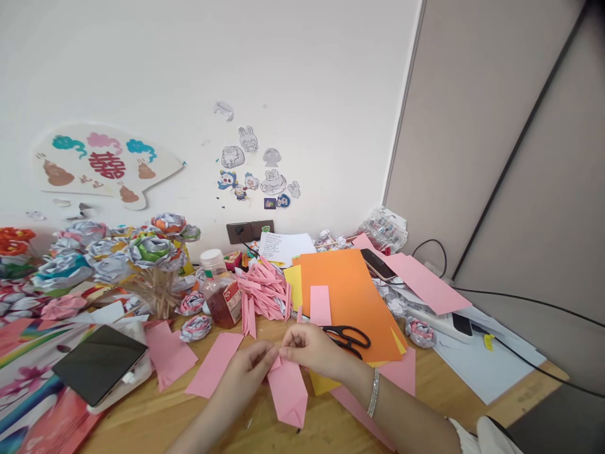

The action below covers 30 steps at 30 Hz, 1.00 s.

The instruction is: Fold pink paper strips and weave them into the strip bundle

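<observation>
Both hands meet over a folded pink paper strip (288, 389) on the wooden table (520, 391). My left hand (246, 372) pinches the strip's upper edge from the left. My right hand (309, 347), with a silver bracelet (374, 392) at the wrist, pinches the same edge from the right. The strip's lower end is folded to a point aimed at me. Black scissors (350, 337) lie just right of my right hand on an orange sheet (347, 293). A heap of folded pink pieces (265, 290) sits behind the hands.
Loose pink strips (215, 362) lie left of the hands. A dark tablet (99, 364) rests at the left, paper roses on sticks (151, 252) behind it. A small red bottle (223, 296), a phone (378, 263) and a power strip with cables (454, 325) are nearby.
</observation>
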### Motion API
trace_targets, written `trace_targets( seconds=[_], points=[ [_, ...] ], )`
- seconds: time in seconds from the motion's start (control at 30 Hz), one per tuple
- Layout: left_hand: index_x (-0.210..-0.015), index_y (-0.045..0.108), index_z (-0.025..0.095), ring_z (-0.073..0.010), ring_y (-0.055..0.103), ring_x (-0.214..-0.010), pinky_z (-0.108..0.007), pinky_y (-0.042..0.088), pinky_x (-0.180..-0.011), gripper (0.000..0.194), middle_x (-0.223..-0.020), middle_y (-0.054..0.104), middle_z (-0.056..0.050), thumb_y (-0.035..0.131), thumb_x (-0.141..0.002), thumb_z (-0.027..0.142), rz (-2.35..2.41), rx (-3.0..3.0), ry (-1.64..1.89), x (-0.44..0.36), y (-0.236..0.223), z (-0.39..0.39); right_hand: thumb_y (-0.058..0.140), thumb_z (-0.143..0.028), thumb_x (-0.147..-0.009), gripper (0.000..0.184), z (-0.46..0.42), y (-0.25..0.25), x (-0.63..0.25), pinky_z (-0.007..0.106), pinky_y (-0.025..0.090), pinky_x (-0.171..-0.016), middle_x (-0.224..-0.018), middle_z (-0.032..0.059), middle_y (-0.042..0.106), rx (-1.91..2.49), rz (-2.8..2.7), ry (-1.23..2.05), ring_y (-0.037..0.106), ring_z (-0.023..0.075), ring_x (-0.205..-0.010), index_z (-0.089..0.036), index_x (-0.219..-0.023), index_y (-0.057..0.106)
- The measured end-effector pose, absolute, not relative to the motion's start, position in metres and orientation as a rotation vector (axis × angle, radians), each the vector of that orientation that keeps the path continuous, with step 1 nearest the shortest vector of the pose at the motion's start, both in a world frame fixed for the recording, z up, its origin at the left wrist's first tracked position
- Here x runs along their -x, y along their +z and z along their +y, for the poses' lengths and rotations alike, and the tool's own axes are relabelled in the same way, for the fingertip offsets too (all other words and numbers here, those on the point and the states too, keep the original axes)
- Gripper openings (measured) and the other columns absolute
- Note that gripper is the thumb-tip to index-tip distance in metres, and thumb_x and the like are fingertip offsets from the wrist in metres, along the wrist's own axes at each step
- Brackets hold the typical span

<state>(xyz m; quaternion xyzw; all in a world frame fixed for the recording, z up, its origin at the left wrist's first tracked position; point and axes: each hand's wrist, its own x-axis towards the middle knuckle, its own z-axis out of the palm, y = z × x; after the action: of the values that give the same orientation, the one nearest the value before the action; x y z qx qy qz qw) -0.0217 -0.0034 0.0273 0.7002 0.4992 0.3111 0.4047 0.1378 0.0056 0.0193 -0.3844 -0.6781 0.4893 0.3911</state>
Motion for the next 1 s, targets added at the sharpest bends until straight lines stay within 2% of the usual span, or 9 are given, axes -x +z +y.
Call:
trace_targets(
  seconds=[0.23, 0.47, 0.6, 0.8, 1.0],
  points=[
    [-0.051, 0.039, 0.02, -0.0137, 0.041, -0.052, -0.022, 0.03, -0.049, 0.03, -0.051, 0.043, 0.004, 0.042, -0.075, 0.038, 1.385, -1.892, 0.875, 0.019, 0.0307, -0.0071, 0.051, -0.033, -0.074, 0.019, 0.0067, 0.0158, -0.1364, 0.018, 0.025, -0.043, -0.055, -0.0044, 0.041, 1.031, -1.786, 1.258, 0.036, 0.0069, -0.048, -0.017, -0.065, 0.048],
    [-0.055, 0.04, 0.021, -0.0149, 0.044, -0.054, -0.022, 0.032, -0.049, 0.029, -0.053, 0.044, 0.004, 0.038, -0.078, 0.039, 1.431, -1.942, 0.867, 0.0181, 0.0257, -0.0091, 0.05, -0.029, -0.073, 0.031, 0.0056, 0.0141, -0.1343, 0.019, 0.018, -0.043, -0.052, -0.0063, 0.026, 1.041, -1.946, 1.094, 0.024, 0.006, -0.048, -0.017, -0.053, 0.03],
    [-0.059, 0.043, 0.021, -0.0142, 0.046, -0.055, -0.022, 0.033, -0.05, 0.03, -0.055, 0.046, 0.004, 0.035, -0.08, 0.04, 1.346, -1.97, 0.822, 0.0191, 0.0231, -0.0091, 0.049, -0.029, -0.074, 0.03, 0.0049, 0.0168, -0.136, 0.019, 0.019, -0.044, -0.053, -0.0064, 0.027, 1.001, -2.014, 1.104, 0.026, 0.0058, -0.049, -0.017, -0.054, 0.03],
    [-0.062, 0.045, 0.021, -0.0155, 0.047, -0.057, -0.022, 0.035, -0.052, 0.026, -0.057, 0.049, 0.003, 0.037, -0.079, 0.04, 1.401, -1.932, 0.883, 0.0209, 0.0231, -0.0088, 0.044, -0.035, -0.078, 0.032, 0.0082, 0.0164, -0.139, 0.019, 0.02, -0.044, -0.054, -0.0057, 0.027, 0.988, -2.02, 1.14, 0.026, 0.0061, -0.049, -0.017, -0.055, 0.031],
    [-0.061, 0.048, 0.021, -0.0149, 0.048, -0.054, -0.022, 0.035, -0.05, 0.023, -0.054, 0.052, 0.004, 0.043, -0.076, 0.038, 1.349, -1.88, 0.912, 0.0206, 0.0262, -0.0067, 0.042, -0.037, -0.08, 0.036, 0.0115, 0.0126, -0.1412, 0.02, 0.021, -0.045, -0.051, -0.0057, 0.026, 1.016, -2.046, 1.036, 0.026, 0.0059, -0.048, -0.016, -0.053, 0.031]
  ],
)
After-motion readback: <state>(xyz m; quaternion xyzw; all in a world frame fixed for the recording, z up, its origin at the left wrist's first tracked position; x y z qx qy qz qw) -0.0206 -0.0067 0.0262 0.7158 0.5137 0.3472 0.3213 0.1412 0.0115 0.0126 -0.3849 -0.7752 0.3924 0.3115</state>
